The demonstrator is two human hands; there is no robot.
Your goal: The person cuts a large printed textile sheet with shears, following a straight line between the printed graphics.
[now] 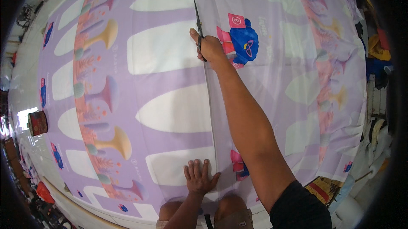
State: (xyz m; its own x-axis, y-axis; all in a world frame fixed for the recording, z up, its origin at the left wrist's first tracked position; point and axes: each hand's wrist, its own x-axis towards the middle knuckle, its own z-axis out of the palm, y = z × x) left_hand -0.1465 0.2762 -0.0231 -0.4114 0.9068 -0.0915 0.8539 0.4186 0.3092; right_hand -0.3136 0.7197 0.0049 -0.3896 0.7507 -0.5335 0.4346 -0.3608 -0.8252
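Note:
A large lilac printed fabric sheet point(121, 59) is spread out in front of me, with white arch shapes, coral and mushroom bands and blue cartoon figures. Far ahead, my right hand point(211, 48) is closed around the handles of dark scissors point(199, 20), whose blades point away from me along a long straight line running down the middle of the fabric. Near my knees, my left hand point(199, 179) lies flat on a white arch, fingers spread, its thumb reaching toward that line. Part of the scissor handles is hidden by my fingers.
A tin point(38, 123) stands at the fabric's left edge. Red and yellow cloths point(378, 50) and other clutter lie along the right side. A yellow and red box point(321, 190) sits at the lower right corner. A long pole point(76, 203) runs along the lower left.

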